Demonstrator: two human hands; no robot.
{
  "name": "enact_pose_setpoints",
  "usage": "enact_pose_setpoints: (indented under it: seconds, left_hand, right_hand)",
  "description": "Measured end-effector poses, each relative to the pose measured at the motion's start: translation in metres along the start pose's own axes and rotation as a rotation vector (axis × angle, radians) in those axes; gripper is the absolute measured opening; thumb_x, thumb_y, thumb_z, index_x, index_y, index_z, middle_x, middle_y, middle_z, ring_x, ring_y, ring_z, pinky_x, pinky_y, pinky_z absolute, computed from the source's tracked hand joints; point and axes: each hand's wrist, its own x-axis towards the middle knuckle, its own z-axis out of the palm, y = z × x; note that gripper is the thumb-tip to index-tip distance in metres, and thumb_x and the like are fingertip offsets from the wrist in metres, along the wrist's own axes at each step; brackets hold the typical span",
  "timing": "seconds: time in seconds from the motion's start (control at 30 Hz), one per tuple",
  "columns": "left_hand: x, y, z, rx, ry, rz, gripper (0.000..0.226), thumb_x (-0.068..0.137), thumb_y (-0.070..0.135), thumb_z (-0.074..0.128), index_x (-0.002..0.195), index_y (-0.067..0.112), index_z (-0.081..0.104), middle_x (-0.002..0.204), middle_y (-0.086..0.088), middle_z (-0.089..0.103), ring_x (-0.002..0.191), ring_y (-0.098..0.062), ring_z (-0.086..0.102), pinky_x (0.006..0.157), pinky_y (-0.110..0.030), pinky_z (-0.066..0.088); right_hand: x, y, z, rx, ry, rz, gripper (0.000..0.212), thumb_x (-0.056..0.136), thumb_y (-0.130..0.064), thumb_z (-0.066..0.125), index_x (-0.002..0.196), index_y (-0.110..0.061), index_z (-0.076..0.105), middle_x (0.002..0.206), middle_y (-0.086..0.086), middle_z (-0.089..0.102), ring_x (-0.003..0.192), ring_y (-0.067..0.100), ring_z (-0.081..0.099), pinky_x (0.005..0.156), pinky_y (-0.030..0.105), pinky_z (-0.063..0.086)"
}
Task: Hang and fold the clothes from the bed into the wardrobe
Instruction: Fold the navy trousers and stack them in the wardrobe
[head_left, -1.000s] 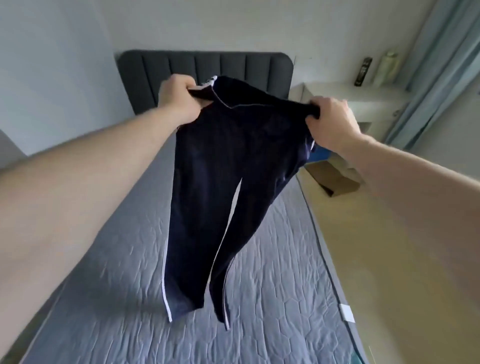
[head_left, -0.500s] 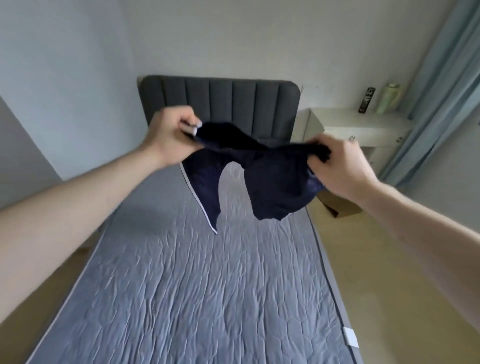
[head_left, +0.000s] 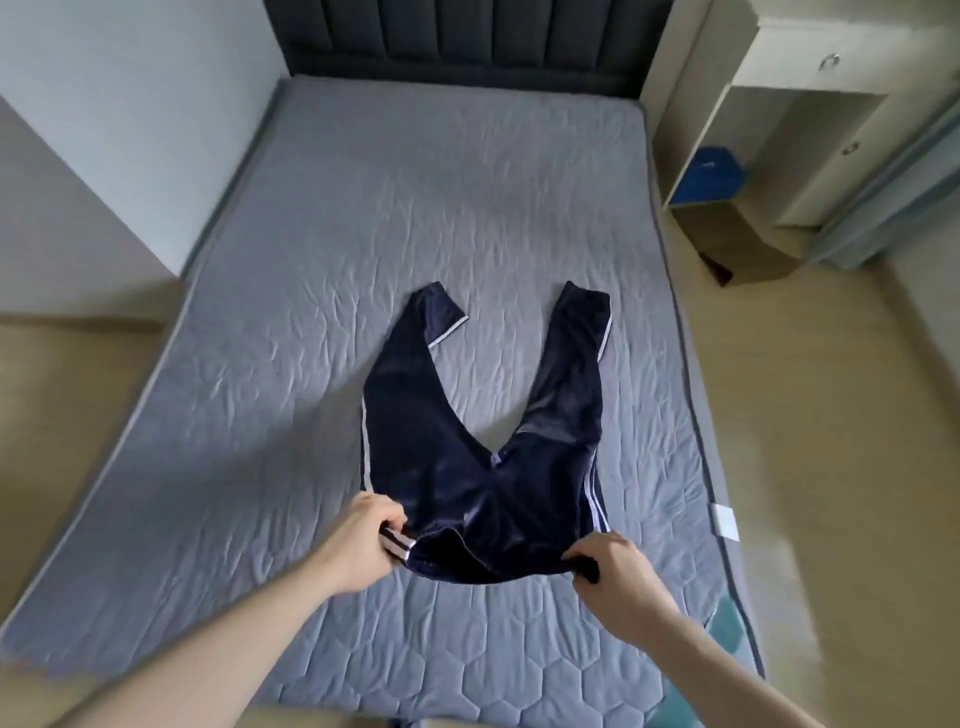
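Note:
Dark navy track pants (head_left: 483, 467) with white side stripes lie spread on the grey quilted bed (head_left: 311, 260), legs splayed in a V pointing toward the headboard. My left hand (head_left: 358, 540) pinches the waistband's left corner by the striped edge. My right hand (head_left: 608, 566) grips the waistband's right corner. The waistband sits near the bed's near end, slightly lifted between both hands.
A dark padded headboard (head_left: 467, 41) stands at the far end. A cream bedside cabinet (head_left: 769, 119) with a blue item (head_left: 711, 171) in its open shelf stands at the right. Light wooden floor (head_left: 831, 415) runs along the bed's right side; a wall flanks the left.
The pants were held up in the air and flicked outward; now they have come down flat on the bed with the legs spread, both hands still on the waistband.

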Motion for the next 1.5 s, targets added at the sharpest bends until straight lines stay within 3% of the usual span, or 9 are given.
enact_pose_setpoints:
  seconds: [0.13, 0.27, 0.57, 0.73, 0.83, 0.97, 1.13, 1.4, 1.5]
  left_hand:
    - [-0.028, -0.040, 0.081, 0.053, -0.151, -0.208, 0.034, 0.071, 0.005, 0.067, 0.066, 0.032, 0.048, 0.098, 0.021, 0.053, 0.084, -0.010, 0.053, 0.066, -0.009, 0.034]
    - [-0.049, -0.094, 0.165, 0.000, -0.227, -0.445, 0.034, 0.073, -0.005, 0.060, 0.077, 0.028, 0.056, 0.143, 0.007, 0.041, 0.104, -0.013, 0.066, 0.081, -0.026, 0.048]
    - [-0.060, -0.104, 0.254, -0.513, -0.234, -1.043, 0.021, 0.077, 0.028, 0.055, 0.089, 0.017, 0.068, 0.095, -0.010, 0.069, 0.090, -0.029, 0.069, 0.087, -0.048, 0.060]
    - [-0.053, -0.078, 0.265, -0.463, -0.102, -0.829, 0.045, 0.083, 0.017, 0.079, 0.119, 0.020, 0.053, 0.082, 0.008, 0.070, 0.066, -0.002, 0.064, 0.061, -0.013, 0.044]
    - [-0.050, -0.052, 0.263, -0.264, -0.068, -0.561, 0.070, 0.080, 0.014, 0.075, 0.141, 0.027, 0.043, 0.135, 0.013, 0.039, 0.090, -0.006, 0.056, 0.075, -0.025, 0.047]
    - [-0.032, -0.004, 0.259, -0.106, -0.169, -0.239, 0.086, 0.081, 0.014, 0.063, 0.153, 0.041, 0.025, 0.156, 0.019, 0.019, 0.077, -0.018, 0.061, 0.061, -0.032, 0.046]
    - [0.000, 0.064, 0.288, 0.135, -0.425, -0.064, 0.098, 0.082, 0.003, 0.058, 0.160, 0.036, 0.009, 0.169, 0.007, 0.005, 0.119, -0.025, 0.058, 0.088, -0.033, 0.049]
    - [0.039, 0.066, 0.339, 0.206, -1.094, -0.051, 0.075, 0.068, 0.043, 0.078, 0.138, 0.049, 0.051, 0.134, 0.010, 0.056, 0.123, -0.024, 0.057, 0.103, -0.040, 0.052]
    - [0.065, 0.052, 0.322, -0.060, -0.938, -0.215, 0.035, 0.074, 0.033, 0.076, 0.108, 0.042, 0.075, 0.095, 0.014, 0.071, 0.086, -0.009, 0.067, 0.084, -0.025, 0.057]
  right_hand:
    - [-0.013, 0.038, 0.096, 0.033, -0.128, 0.096, 0.040, 0.087, -0.005, 0.055, 0.116, -0.024, 0.075, 0.112, -0.012, 0.066, 0.116, 0.012, 0.054, 0.083, 0.015, 0.037]
    - [-0.020, 0.073, 0.184, 0.022, -0.223, 0.154, 0.048, 0.085, 0.001, 0.052, 0.122, -0.023, 0.073, 0.119, -0.008, 0.065, 0.120, 0.015, 0.050, 0.095, 0.018, 0.041]
    - [-0.028, 0.115, 0.285, -0.012, -0.442, 0.218, 0.061, 0.081, 0.000, 0.052, 0.135, -0.027, 0.064, 0.134, -0.012, 0.055, 0.129, 0.011, 0.046, 0.103, 0.013, 0.035]
    - [-0.017, 0.123, 0.293, 0.119, -0.517, 0.312, 0.054, 0.078, -0.007, 0.055, 0.128, -0.025, 0.067, 0.126, -0.010, 0.056, 0.123, 0.013, 0.056, 0.095, 0.012, 0.037]
    - [-0.006, 0.121, 0.271, 0.281, -0.356, 0.466, 0.042, 0.086, -0.006, 0.056, 0.119, -0.026, 0.071, 0.114, -0.010, 0.056, 0.110, 0.016, 0.063, 0.087, 0.019, 0.043]
    - [0.014, 0.133, 0.226, 0.441, -0.192, 0.617, 0.044, 0.087, 0.000, 0.046, 0.104, -0.032, 0.071, 0.105, -0.002, 0.071, 0.080, 0.012, 0.062, 0.069, 0.022, 0.048]
    - [0.030, 0.168, 0.174, 0.466, -0.032, 0.681, 0.053, 0.084, 0.006, 0.039, 0.107, -0.027, 0.074, 0.105, -0.004, 0.069, 0.057, 0.012, 0.057, 0.042, 0.017, 0.042]
    - [0.033, 0.204, 0.169, 0.527, -0.063, 0.762, 0.044, 0.085, 0.000, 0.047, 0.105, -0.028, 0.074, 0.108, -0.004, 0.072, 0.071, 0.015, 0.063, 0.059, 0.021, 0.045]
    - [0.050, 0.198, 0.177, 0.522, -0.074, 0.705, 0.038, 0.086, -0.001, 0.050, 0.102, -0.030, 0.070, 0.111, -0.006, 0.071, 0.072, 0.010, 0.062, 0.058, 0.020, 0.046]
